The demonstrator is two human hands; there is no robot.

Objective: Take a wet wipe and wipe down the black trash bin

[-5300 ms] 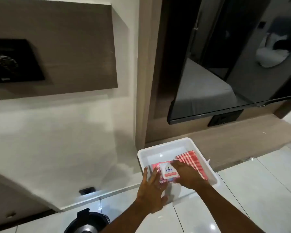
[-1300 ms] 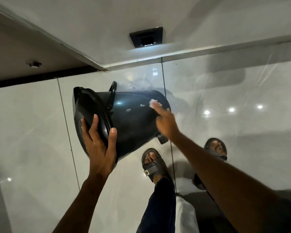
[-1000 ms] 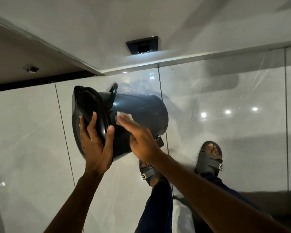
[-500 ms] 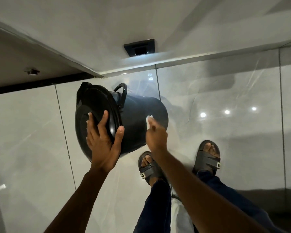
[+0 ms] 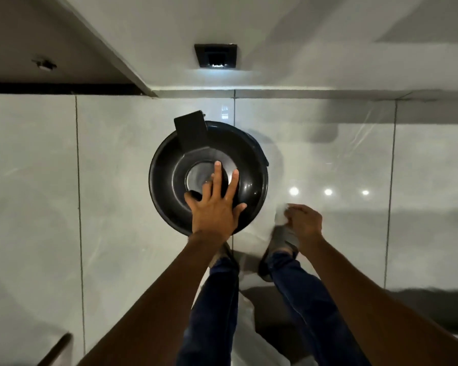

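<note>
The black trash bin stands upright on the glossy floor, seen from straight above, its round lid facing me and the hinge block at the back. My left hand lies flat on the lid with fingers spread, covering its near side. My right hand is off to the right of the bin, clear of it, closed around a crumpled white wet wipe that sticks out at the fingers.
My feet in grey sandals stand just behind the bin. A white wall with a black socket plate rises beyond it. Pale floor tiles extend left and right. A wooden edge shows at the lower left.
The bin has gone from tilted on its side to upright on the floor. My left hand moved from its rim onto the lid top. My right hand with the wipe came off the bin's side.
</note>
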